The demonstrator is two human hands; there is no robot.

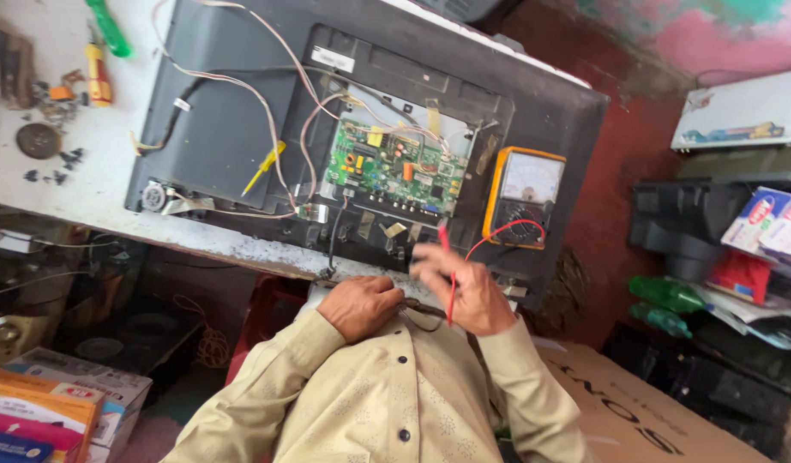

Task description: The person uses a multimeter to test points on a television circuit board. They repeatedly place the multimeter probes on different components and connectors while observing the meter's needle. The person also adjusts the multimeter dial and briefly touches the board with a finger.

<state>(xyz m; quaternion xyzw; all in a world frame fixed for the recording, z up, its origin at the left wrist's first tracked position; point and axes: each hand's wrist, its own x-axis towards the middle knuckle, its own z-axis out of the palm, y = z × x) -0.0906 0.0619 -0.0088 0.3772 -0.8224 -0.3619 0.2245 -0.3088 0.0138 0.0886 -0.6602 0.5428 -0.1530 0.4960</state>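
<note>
red probe (pixel 444 237) | thin, red lead | right hand (pixel 464 291) pinches it | left hand (pixel 361 307) curled closed, empty

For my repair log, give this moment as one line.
left hand: at chest, empty | right hand: holds red probe | meter: on television back

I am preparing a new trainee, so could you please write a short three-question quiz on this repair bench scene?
1. True or false: the right hand holds a red probe with a red lead.
2. Where does the analogue multimeter rest? A) on the floor B) on the back of the opened television C) on the cardboard box
3. What colour is the exposed circuit board?

Key: 1 true; 2 B; 3 green. The left hand rests closed by the shirt collar.
</note>
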